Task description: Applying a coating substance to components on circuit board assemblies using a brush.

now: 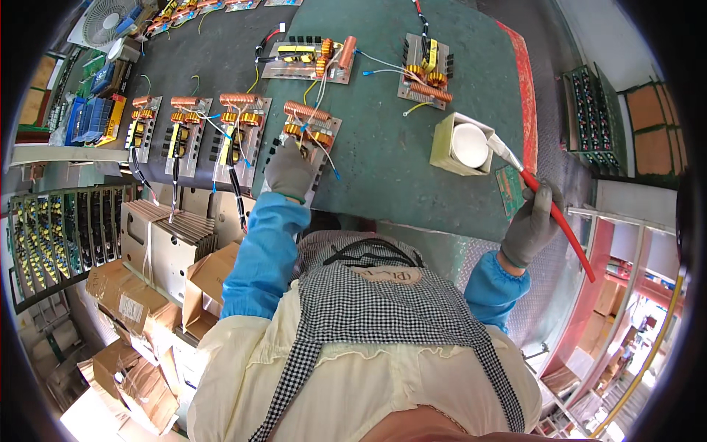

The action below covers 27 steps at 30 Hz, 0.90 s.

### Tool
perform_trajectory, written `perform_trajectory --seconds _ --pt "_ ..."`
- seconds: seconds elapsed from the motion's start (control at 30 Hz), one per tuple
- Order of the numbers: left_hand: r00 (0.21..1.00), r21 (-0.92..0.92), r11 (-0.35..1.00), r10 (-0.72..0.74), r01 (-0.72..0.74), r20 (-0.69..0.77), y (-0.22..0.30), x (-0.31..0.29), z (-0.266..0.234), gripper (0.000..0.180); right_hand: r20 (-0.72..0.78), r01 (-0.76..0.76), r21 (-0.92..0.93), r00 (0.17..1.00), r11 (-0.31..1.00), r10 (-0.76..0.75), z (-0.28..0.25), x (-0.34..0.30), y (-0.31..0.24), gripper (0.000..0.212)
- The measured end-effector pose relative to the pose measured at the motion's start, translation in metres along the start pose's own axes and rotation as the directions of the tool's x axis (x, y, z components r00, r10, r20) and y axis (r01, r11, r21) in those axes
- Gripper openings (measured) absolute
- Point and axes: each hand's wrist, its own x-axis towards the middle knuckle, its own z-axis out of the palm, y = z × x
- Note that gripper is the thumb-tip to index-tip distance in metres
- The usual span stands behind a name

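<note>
My gloved left hand [289, 171] is closed over the lower left part of a circuit board [324, 136] on the green bench; its fingertips are partly hidden among the parts. That board carries a copper coil [307, 111], yellow-orange ring coils and loose wires with blue ends. Off to the right, my gloved right hand [532, 225] grips a brush [560, 216] with a long red handle. The pale brush head reaches the rim of a round white tub [470, 145], which sits inside an open cardboard box [444, 147].
Similar boards stand in a row to the left [243, 140], with two more boards [309, 60] [426, 74] farther back. A small green circuit board [509, 190] lies by the right edge. Metal plates [158, 239] and cardboard boxes [132, 295] are at lower left. A fan [107, 23] stands far left.
</note>
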Motion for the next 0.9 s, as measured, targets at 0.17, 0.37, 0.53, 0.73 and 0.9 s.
perform_trajectory --seconds 0.17,0.37,0.53,0.73,0.9 --pt "0.990 -0.044 0.991 0.131 -0.129 0.046 -0.004 -0.029 0.008 0.042 -0.048 0.021 -0.063 0.999 0.998 -0.024 -0.015 0.010 0.006 0.026" --pt "0.948 -0.115 0.941 0.317 -0.318 -0.026 0.006 -0.078 0.019 0.041 0.424 0.341 -0.297 0.884 0.892 -0.197 -0.018 0.041 0.025 0.017" --pt "0.887 -0.165 0.872 0.448 -0.460 -0.110 0.034 -0.072 0.021 0.045 0.756 0.655 -0.358 0.622 0.666 -0.205 -0.006 0.070 0.065 0.020" --pt "0.929 -0.357 0.858 0.337 -0.371 -0.155 0.082 -0.068 0.002 0.046 0.738 0.697 -0.376 0.624 0.611 -0.257 -0.002 0.069 0.089 0.024" --pt "0.936 -0.027 0.940 0.336 -0.340 -0.105 0.111 -0.079 0.004 0.039 0.661 0.656 -0.404 0.691 0.638 -0.293 -0.012 0.039 0.086 0.027"
